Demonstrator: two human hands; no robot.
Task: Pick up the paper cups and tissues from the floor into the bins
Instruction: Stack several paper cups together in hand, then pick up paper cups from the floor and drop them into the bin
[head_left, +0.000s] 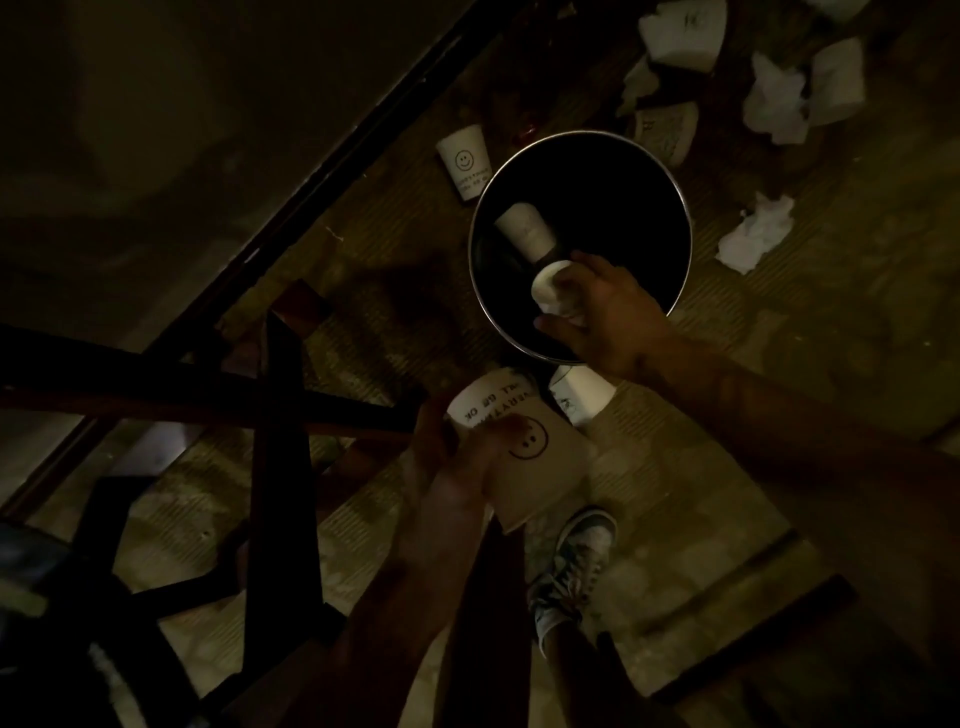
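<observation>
Head cam: early days, one cup (522, 231) in the bin (634, 208), right hand (608, 317) with fingers curled round a second cup (551, 291) over it, left hand (447, 467) gripping a third cup (524, 447), more cups (464, 163) and tissues (758, 236) on the floor (701, 467).

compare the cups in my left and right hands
The left-hand cup shows its printed side, smiley and lettering; the right-hand cup shows a plain round end. The left-hand cup is held short of the bin; the right-hand cup is over its opening. Both are white paper cups.
</observation>
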